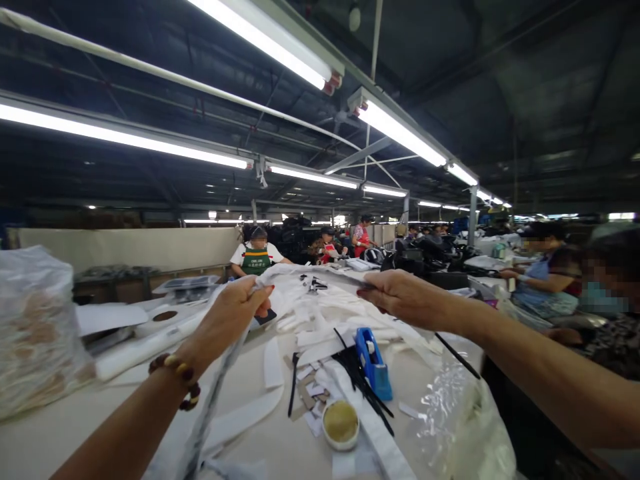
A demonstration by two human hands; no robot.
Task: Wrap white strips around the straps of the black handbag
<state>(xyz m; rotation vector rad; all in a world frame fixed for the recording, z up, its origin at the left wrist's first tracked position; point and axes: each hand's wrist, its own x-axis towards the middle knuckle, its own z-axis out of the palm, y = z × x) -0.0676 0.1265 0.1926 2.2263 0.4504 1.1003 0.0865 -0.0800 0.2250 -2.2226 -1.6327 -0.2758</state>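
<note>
My left hand (233, 315) is closed in a pinch on one end of a white fabric piece (310, 275), held up above the table. My right hand (403, 297) grips the other end, fingers closed, so the cloth is stretched between both hands. A beaded bracelet (181, 379) sits on my left wrist. Below the hands lie white fabric strips (320, 347), several black strips (357, 377), a blue tape dispenser (374, 363) and a small round pot of yellowish paste (341, 424).
A clear plastic bag of pale items (35, 333) stands at the left. Crumpled clear plastic (460, 420) hangs at the table's right edge. Other workers sit to the right (545, 273) and at far tables (256, 257). Tube lights run overhead.
</note>
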